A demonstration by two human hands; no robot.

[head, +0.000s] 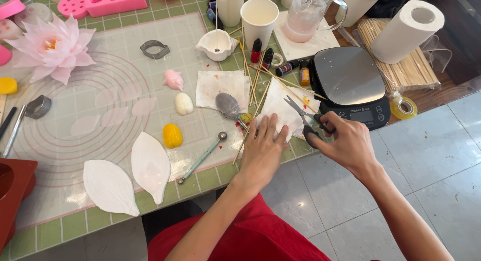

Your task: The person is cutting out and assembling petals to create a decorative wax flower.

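Observation:
My left hand point(264, 148) lies flat, fingers spread, on a white paper towel point(280, 103) at the table's front edge. My right hand point(345, 141) grips the black handles of a pair of scissors point(302, 114), whose metal blades point up-left over that paper towel. Several thin wooden skewers point(260, 78) lie crossed above and beside the towel. A metal spoon point(229, 105) rests just left of my left hand, on a second stained paper towel point(215, 83).
A black kitchen scale point(348, 78) sits right of the scissors. Paper cups point(259, 15), a glass jug point(305, 15), small dye bottles point(256, 49), a paper towel roll point(407, 30), tape point(404, 107). On the mat: white petal moulds point(150, 166), ball tool point(203, 157), yellow lump point(172, 136), pink lotus flower point(52, 48).

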